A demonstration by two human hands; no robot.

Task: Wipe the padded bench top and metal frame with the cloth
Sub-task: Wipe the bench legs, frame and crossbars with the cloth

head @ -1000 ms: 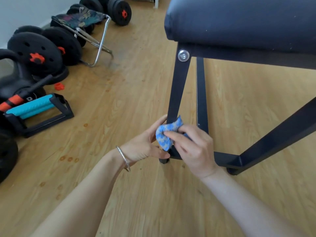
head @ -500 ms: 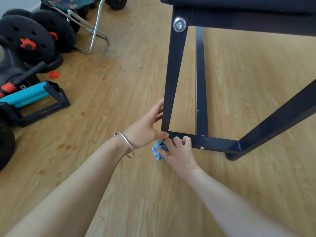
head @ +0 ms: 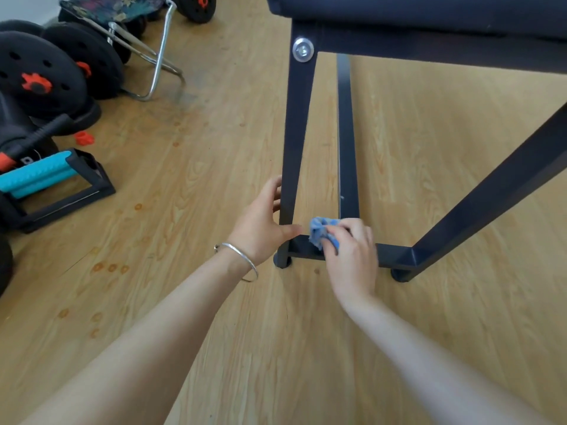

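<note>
Low under the bench [head: 429, 13], the right hand [head: 352, 256] pinches the bunched cloth [head: 322, 233] against the crossbar [head: 394, 258] while the left hand [head: 260, 228] grips the leg [head: 294, 148]. So small a wad could slip off the narrow bar, leaving its far face unwiped.

frame [head: 297, 142]: matt dark metal | cloth [head: 319, 230]: crumpled blue fabric | floor [head: 214, 167]: wood-grain

Bare forearms, no sleeves; thin silver bangle [head: 242, 256] on left wrist.
</note>
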